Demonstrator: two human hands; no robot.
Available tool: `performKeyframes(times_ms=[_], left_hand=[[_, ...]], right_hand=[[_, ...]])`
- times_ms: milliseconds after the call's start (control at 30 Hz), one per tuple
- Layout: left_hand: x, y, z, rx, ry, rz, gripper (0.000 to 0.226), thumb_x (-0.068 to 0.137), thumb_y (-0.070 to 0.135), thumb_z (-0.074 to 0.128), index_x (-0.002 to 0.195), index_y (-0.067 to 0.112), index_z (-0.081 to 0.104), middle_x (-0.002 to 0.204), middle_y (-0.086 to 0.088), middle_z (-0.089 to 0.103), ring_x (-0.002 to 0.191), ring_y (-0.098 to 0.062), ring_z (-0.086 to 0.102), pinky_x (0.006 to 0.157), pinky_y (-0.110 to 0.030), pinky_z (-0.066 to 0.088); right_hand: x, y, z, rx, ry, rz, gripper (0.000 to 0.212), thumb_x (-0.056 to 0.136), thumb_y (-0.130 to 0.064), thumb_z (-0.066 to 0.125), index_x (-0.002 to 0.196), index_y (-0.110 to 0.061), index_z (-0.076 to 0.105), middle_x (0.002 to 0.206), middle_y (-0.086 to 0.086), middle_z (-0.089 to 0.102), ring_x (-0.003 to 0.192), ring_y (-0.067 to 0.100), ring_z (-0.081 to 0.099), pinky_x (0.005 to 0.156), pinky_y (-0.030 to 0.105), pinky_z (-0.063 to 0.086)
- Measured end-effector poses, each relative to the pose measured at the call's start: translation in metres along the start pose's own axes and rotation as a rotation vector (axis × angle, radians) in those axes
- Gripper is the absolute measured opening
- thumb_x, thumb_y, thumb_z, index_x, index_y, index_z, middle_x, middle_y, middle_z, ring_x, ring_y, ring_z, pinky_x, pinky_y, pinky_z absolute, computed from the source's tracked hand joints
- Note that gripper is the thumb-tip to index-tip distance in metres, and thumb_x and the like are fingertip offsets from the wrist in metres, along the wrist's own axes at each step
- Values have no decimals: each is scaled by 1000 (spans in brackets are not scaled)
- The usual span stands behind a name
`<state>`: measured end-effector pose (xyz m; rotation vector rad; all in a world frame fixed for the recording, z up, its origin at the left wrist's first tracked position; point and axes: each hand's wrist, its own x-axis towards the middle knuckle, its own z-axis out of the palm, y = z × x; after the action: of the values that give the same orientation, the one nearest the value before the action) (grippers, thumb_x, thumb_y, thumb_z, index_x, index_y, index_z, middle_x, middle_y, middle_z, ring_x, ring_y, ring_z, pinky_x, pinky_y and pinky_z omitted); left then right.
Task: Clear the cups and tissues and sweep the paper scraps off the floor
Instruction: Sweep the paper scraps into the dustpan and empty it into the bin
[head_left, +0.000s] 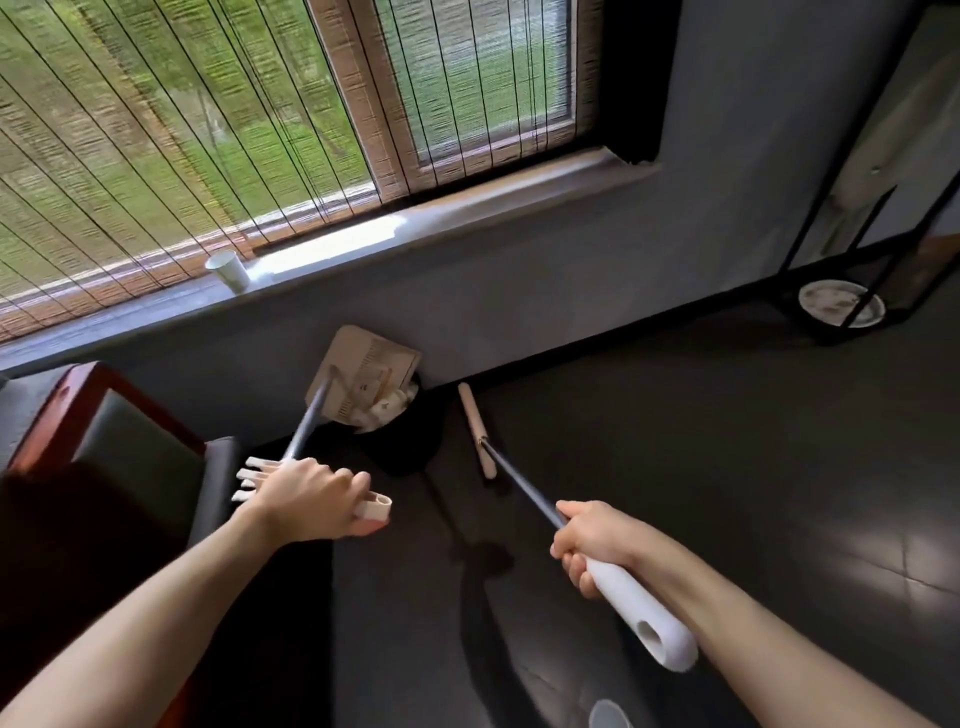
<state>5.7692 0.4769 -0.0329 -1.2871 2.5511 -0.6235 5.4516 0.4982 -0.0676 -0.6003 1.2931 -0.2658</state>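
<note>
Over the bin (402, 452) my left hand (306, 499) grips the dustpan (369, 371) handle and tips white scraps (389, 408) in. Right of the bin, my right hand (592, 540) is clamped on the broom (477, 431). Sweeping seems nearly done to me. One cup (228, 270) is left above the bin, on the sill (467, 205).

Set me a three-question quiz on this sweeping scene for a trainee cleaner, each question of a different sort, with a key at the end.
1. True or false: the paper cup stands on the windowsill.
2. Fill in: the left hand holds the dustpan tilted over the black ____.
3. The right hand grips: A a cup; B the broom handle; C a tissue.

Key: 1 true; 2 bin; 3 B.
</note>
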Motion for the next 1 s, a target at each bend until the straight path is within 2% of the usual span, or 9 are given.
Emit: performKeyframes(times_ms=[100,167,233,300,433,600,733,900,1000], left_hand=[[-12,-7,-20,48,8,45,52,77,53,33,54,17,61,43,-1,53,28,-22,52,33,-20,32],[-16,-11,-35,48,53,19,52,76,53,36,52,13,58,40,-1,50,26,-22,50,33,-20,33],[-18,-11,-45,33,69,4,51,74,53,38,51,11,55,38,-2,49,26,-22,50,32,-20,34],[-21,-4,-47,41,87,17,51,74,54,38,50,12,54,38,-1,48,26,-21,50,32,-20,34],[-29,32,-22,30,57,29,48,72,54,38,47,16,53,36,1,47,24,-18,47,34,-17,34],[-16,81,18,-63,-109,-11,47,63,59,69,52,15,56,40,0,54,32,-17,56,35,-16,33],[3,56,10,-73,-9,-59,51,68,57,39,44,14,52,34,-2,47,23,-20,48,29,-18,34],[3,13,-22,16,13,18,52,73,54,36,53,14,60,40,-2,51,26,-23,50,33,-19,30],[-2,11,-39,6,34,22,53,75,54,37,50,10,55,38,-3,48,25,-23,48,31,-21,33]], right_hand=[[-3,-2,5,32,20,-20,62,87,6,42,135,-32,34,39,-1,48,32,6,42,34,15,35],[-8,-3,9,54,16,-33,52,87,6,42,122,-32,37,39,-1,46,31,6,41,34,15,35],[-14,-2,14,75,10,-41,47,88,7,41,119,-29,40,39,0,44,31,5,40,33,14,34],[-21,4,19,83,9,-58,52,89,7,40,130,-25,40,44,1,45,32,5,39,33,15,33],[-33,35,20,60,2,-115,71,90,8,37,150,-24,19,59,4,42,34,5,38,34,16,32],[-29,50,11,42,-13,-130,75,90,8,39,152,-26,16,63,6,42,37,5,39,35,17,33],[-27,38,-2,47,-23,-138,73,91,7,40,152,-24,15,62,5,42,36,5,39,34,17,34],[-31,30,0,74,-37,-154,73,91,7,39,152,-24,13,62,6,42,37,5,40,35,17,35],[-30,20,6,101,-40,-170,73,91,9,38,152,-23,13,63,6,42,35,4,39,34,16,34]])
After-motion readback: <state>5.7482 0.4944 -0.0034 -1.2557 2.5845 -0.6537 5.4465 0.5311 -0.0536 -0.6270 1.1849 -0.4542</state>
